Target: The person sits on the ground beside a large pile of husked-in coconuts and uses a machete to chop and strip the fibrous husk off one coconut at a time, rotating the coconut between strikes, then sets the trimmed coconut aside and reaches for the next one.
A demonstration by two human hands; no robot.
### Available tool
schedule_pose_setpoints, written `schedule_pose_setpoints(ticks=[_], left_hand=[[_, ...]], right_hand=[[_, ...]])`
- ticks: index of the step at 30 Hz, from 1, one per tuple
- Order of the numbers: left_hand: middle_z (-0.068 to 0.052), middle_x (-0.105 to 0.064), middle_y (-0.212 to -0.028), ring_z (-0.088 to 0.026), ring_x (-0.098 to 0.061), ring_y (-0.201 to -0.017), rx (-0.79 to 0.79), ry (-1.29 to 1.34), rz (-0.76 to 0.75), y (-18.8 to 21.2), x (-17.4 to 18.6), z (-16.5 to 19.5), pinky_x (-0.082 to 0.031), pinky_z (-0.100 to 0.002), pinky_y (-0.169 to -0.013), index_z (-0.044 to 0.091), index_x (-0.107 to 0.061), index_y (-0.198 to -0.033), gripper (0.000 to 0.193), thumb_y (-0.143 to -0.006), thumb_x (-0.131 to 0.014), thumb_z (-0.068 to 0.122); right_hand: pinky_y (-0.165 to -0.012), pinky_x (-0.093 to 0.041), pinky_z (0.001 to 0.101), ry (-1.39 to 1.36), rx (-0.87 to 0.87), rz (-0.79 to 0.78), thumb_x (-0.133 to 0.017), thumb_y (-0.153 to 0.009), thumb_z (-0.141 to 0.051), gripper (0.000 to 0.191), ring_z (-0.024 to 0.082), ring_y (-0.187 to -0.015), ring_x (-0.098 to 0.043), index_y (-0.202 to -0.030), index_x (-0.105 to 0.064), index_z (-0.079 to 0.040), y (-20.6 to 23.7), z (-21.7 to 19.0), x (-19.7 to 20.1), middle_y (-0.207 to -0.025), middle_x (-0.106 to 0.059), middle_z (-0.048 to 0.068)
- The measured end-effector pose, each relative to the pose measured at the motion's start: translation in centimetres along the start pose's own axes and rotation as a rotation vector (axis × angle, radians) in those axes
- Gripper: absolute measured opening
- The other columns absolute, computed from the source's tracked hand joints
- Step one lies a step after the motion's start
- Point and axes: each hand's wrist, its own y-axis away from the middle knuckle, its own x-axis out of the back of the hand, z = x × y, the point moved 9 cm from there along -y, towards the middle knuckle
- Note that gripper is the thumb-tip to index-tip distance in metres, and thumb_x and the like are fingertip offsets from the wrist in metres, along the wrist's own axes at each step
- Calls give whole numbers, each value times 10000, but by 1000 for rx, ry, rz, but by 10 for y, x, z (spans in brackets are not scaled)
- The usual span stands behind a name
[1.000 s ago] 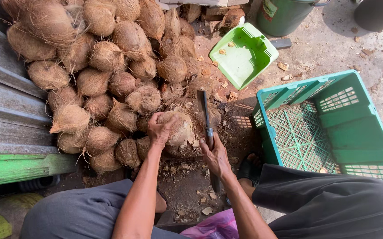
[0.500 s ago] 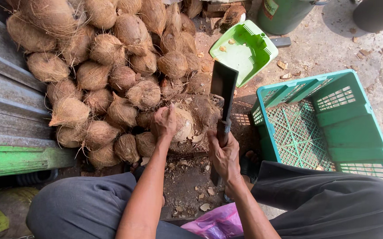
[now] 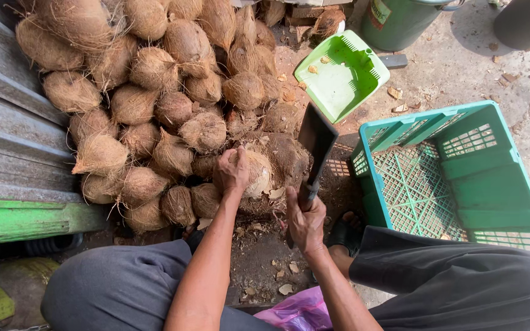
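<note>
Up came the cleaver [image 3: 316, 142], lifted from its low position a second before, right hand [image 3: 306, 219] fisted on its handle, while left hand [image 3: 232, 171] fingers clamped the husked coconut [image 3: 257, 175] beside the blade for chopping.

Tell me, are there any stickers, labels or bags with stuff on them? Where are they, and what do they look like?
Label: small yellowish sticker with a red patch, on the dark green bin at the top edge.
Bag: crumpled pink-purple plastic, at the bottom between the person's knees.
No signs or screens in view.
</note>
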Motion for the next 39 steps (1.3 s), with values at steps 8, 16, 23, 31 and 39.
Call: schedule_pose_setpoints(ticks=[8, 16, 23, 31, 39], left_hand=[[-105, -693, -1108, -229, -658, -921, -87, -7, 24, 6, 4, 9, -536, -391, -751, 171, -709, -1062, 513, -980, -480, 622], [-73, -698, -1080, -209, -660, -893, -197, -120, 45, 9, 6, 19, -542, -379, -728, 194, -680, -1085, 498, -954, -429, 604], [-95, -639, -1035, -225, -618, -893, -47, -75, 5, 8, -1, 5, -551, -419, -692, 177, -655, -1084, 468, -964, -477, 594], [-91, -641, -1055, -236, -622, -923, -128, -10, 76, 10, 4, 14, -528, -427, -760, 162, -673, -1046, 481, -978, -490, 601], [-83, -637, -1043, -240, -616, -923, -92, 15, 80, 13, 10, 15, -496, -420, -796, 163, -648, -1033, 481, -967, -489, 613]], right_hand=[[-539, -585, 324, 60, -183, -182, -692, -1022, -319, 380, 76, -508, -497, -756, -541, -93, -2, 21, -11, -609, -488, -27], [-511, -461, 298, 453, -116, -243, -671, -1013, -262, 277, 81, -568, -543, -837, -673, -48, 5, 23, -25, -641, -613, 3], [-496, -427, 314, 354, -51, -93, -647, -1036, -316, 298, 102, -557, -539, -918, -649, -42, 7, 11, -11, -603, -538, 53], [-542, -485, 341, 441, -226, -203, -640, -990, -303, 223, 125, -611, -618, -902, -669, -101, -4, 54, -13, -687, -634, -5], [-572, -464, 375, 571, -238, -197, -666, -1016, -376, 412, 202, -629, -548, -797, -589, -36, 1, 34, -18, -632, -546, 78]])
